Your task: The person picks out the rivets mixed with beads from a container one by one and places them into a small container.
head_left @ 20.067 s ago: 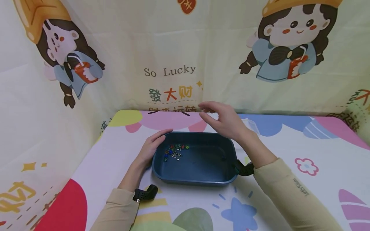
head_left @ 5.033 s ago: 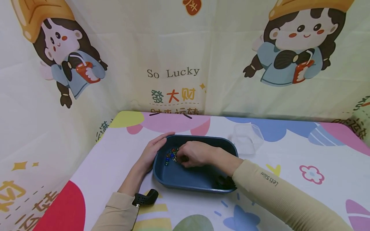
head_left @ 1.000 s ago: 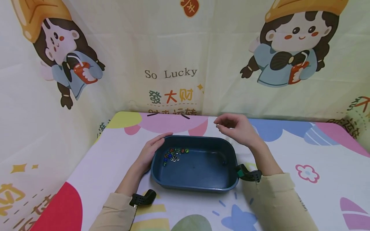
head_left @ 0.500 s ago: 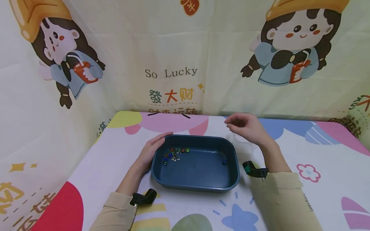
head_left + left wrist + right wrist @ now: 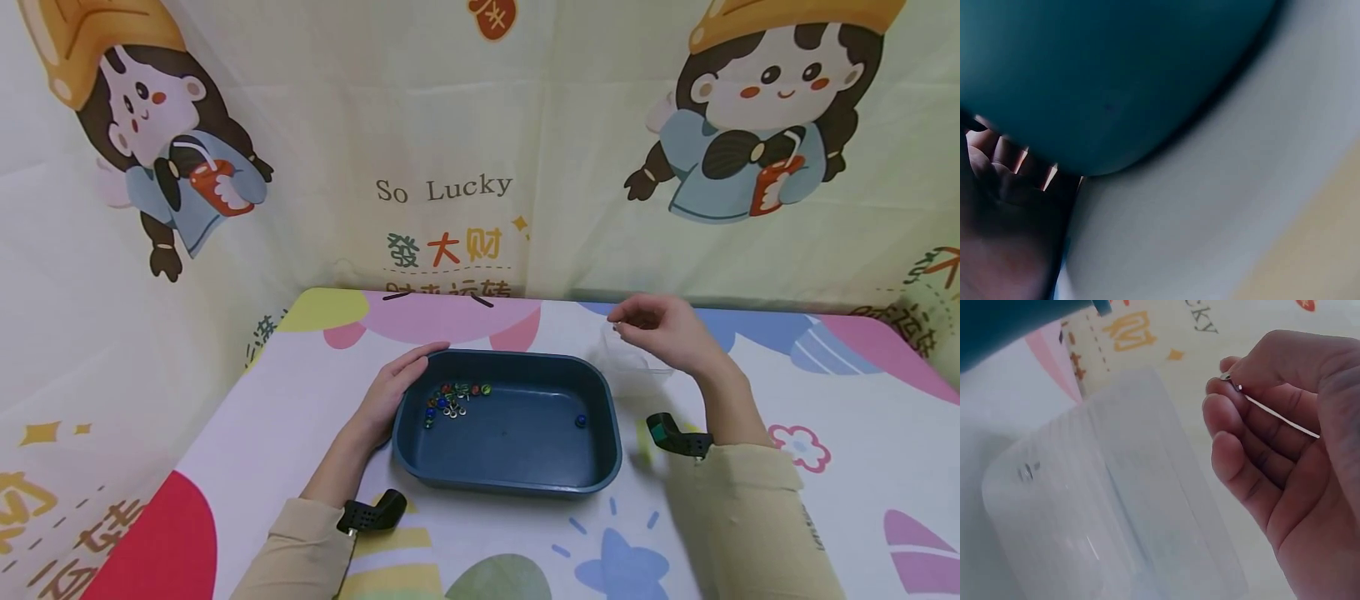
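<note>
My left hand [image 5: 385, 396] holds the left end of a dark blue tray [image 5: 510, 487], its thumb at the rim and its fingers along the outer wall. Glass marbles [image 5: 442, 402] and small silver metal pieces [image 5: 453, 410] lie clustered in the tray's left part; a lone blue marble [image 5: 581, 421] sits at the right. Above a clear plastic box [image 5: 1116, 487], my right hand [image 5: 663, 335] pinches one small silver metal piece [image 5: 1229, 379] between thumb and index finger. Small silver bits [image 5: 1027, 472] show through the box's wall.
A patterned cloth [image 5: 480, 550] covers the table. Behind its back edge hangs a printed curtain [image 5: 570, 167], with another stretch of it along the left. The clear box stands behind the tray's right end.
Five seconds ago my right hand was among the pieces in the tray. Since then it has come out with a silver piece and moved right, over the clear box. My left hand stays put.
</note>
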The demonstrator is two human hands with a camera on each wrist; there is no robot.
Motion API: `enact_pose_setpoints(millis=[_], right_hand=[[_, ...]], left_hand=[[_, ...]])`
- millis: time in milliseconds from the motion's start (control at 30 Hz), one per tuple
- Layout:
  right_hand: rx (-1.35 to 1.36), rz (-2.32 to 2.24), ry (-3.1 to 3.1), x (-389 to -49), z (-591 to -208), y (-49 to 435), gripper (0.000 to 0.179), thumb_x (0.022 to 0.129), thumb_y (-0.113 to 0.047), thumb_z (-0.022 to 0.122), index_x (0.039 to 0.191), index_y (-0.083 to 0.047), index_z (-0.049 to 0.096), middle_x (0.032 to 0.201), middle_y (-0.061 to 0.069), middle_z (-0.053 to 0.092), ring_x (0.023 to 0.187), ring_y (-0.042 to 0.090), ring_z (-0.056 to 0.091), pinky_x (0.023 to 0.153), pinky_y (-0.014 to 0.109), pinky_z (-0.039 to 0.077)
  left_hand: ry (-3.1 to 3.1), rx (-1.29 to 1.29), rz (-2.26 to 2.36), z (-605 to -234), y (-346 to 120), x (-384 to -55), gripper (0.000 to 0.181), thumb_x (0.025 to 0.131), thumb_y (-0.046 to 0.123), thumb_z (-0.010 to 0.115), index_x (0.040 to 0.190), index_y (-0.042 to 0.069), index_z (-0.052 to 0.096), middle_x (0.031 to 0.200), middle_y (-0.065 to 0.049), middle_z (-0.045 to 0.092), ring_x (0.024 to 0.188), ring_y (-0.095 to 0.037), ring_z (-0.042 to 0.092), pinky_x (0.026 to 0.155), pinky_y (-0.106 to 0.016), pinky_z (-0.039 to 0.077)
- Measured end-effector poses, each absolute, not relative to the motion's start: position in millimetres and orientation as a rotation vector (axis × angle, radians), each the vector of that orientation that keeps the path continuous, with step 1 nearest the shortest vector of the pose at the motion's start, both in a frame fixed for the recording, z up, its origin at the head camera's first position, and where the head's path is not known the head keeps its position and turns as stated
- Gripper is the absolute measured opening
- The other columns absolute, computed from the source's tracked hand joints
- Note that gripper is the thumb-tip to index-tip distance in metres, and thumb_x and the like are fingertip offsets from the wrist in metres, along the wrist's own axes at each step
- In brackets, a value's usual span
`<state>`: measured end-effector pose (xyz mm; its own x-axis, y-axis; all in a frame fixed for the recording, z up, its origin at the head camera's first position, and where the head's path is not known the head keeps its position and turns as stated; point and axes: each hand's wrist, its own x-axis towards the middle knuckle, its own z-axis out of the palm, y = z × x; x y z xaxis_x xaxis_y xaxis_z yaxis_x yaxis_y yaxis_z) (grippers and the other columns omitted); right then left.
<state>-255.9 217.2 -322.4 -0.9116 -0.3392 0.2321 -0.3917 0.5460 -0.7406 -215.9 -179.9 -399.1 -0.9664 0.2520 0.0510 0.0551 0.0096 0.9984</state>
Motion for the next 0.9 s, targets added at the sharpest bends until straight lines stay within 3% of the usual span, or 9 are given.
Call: enact_pose_setpoints(millis=[367,900], right_hand=[[0.598,1.13,-2.885,-256.3,-323.8,221.2,0.016,0.095,-0.008,0.065,0.107,0.0,0.072,0.097,0.009,0.069,0.086,0.026,0.061,0.07,0.034,0.052],[0.608,1.163,-2.856,-256.9,-323.2,220.9,0.018,0.097,-0.009,0.065,0.112,0.001,0.071,0.101,0.012,0.069,0.088,0.026,0.062,0.075,0.029,0.053]], left_hand=[[2.125,0.316,2.078,-398.7,-178.4,-216.8,0.044,0.11,0.026,0.04,0.148,0.007,0.05,0.152,-0.01,0.047,0.14,-0.029,0.042,0.115,-0.047,0.033],[2.131,0.311,2.078,-399.7,-180.0,-217.1,0.044,0.11,0.025,0.039,0.148,0.008,0.05,0.153,-0.01,0.046,0.141,-0.028,0.04,0.115,-0.048,0.032]])
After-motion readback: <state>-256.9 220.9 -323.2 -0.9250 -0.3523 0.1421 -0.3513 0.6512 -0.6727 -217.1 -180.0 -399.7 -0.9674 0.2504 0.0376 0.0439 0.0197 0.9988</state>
